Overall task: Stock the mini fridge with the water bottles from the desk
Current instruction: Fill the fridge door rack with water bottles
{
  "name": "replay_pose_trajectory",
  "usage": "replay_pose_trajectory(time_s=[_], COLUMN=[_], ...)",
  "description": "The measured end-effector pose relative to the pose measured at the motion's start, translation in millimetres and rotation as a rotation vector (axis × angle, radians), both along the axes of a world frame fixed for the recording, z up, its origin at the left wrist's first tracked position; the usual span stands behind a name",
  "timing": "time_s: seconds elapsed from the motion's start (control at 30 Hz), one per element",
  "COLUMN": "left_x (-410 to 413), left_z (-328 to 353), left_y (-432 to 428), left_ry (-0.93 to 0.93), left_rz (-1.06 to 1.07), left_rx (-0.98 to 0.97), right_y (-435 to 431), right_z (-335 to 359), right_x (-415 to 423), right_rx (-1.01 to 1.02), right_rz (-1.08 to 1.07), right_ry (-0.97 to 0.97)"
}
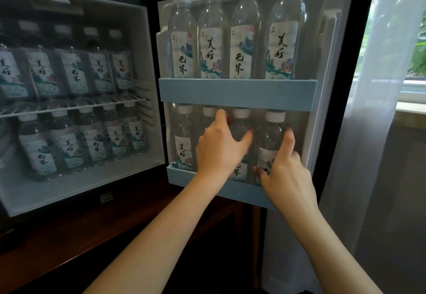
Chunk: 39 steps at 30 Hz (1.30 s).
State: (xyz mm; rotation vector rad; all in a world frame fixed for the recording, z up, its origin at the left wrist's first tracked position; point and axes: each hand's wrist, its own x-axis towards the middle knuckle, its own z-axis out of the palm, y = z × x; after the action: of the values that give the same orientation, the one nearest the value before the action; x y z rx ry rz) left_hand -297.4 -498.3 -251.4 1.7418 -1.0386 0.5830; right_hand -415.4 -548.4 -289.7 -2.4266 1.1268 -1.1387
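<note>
**Both hands on upright bottles in the door's lower rack**

The fridge [92, 176] stands open across the left of the frame, both its shelves lined with bottles. Its door [322, 63] fills the centre, with four bottles in the upper rack [237, 93] and four more in the lower rack [237, 190].

The left hand [219, 148] has its fingers curled round the shoulder of the third bottle [241, 127], counting from the left. The right hand [285, 178] clasps the end bottle [270, 134]. Its thumb lies across the label and its forefinger runs up the bottle's right side.

Both bottles stand with the long axis vertical, their bases behind the rack's front lip. Their caps sit just under the upper rack (so there is little headroom). Each hand is on its nearer bottle, and the two bottles touch or nearly touch.

The move in hand looks like a final seating or straightening of this pair. Any shift would probably have to go sideways or as a tilt, because a straight lift would meet the rack above. No loose bottle shows elsewhere, so the stocking seems close to done.
</note>
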Motion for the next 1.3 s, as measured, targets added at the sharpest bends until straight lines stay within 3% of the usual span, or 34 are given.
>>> replay_pose_trajectory(time_s=[0.27,0.63,0.8,0.9,1.07,1.3], left_x=[7.0,7.7,9.2,12.1,34.1,98.4], left_z=[2.3,-2.7,-11.8,-16.4,-24.6,-43.7], left_y=[0.3,12.6,26.7,40.3,74.5,166.4], left_ry=[0.014,0.002,-0.093,-0.145,-0.192,-0.12], left_rz=[-0.036,-0.09,-0.114,-0.127,-0.091,0.232], left_rx=[0.125,0.157,0.078,-0.031,-0.054,-0.036], right_y=[-10.5,11.4,21.1,26.6,45.7,93.8], right_z=[-0.6,15.9,27.7,30.3,22.4,6.4], right_x=[-4.4,-20.6,-32.9,-25.9,26.6,122.9], right_rx=[0.045,-0.011,-0.064,-0.144,-0.209,-0.283], right_rz=[0.086,-0.065,-0.073,0.038,0.282,0.581], right_ry=[-0.033,0.105,-0.051,-0.114,-0.005,0.054])
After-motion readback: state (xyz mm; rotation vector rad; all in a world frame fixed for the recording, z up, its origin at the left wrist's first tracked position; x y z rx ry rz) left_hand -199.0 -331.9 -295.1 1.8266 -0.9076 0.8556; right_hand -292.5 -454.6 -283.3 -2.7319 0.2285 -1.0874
